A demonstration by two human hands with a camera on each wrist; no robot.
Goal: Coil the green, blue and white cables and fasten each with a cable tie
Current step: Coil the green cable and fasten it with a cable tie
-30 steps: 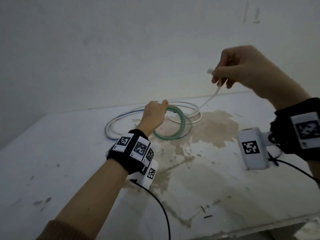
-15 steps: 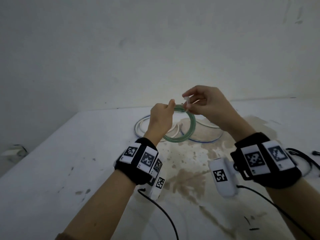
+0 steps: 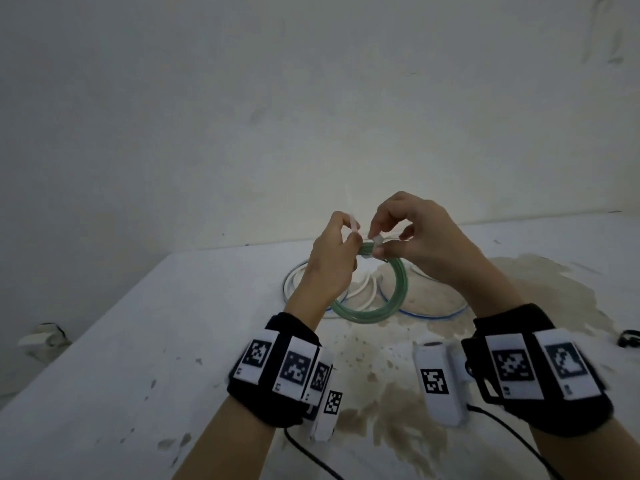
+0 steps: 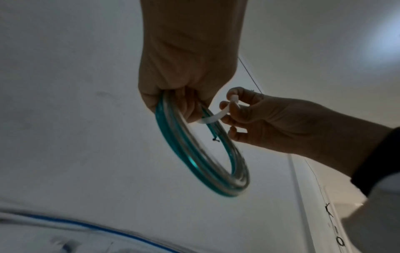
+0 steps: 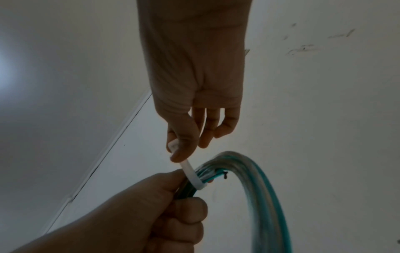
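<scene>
Cable tie now around green coil; no legible writing.

All three pictures are dim and grey. In both wrist views a soft bright patch glows at the edge behind the dark, shadowy hands. The green cable blurs below the grip. Straight lines bend near the edges.
</scene>
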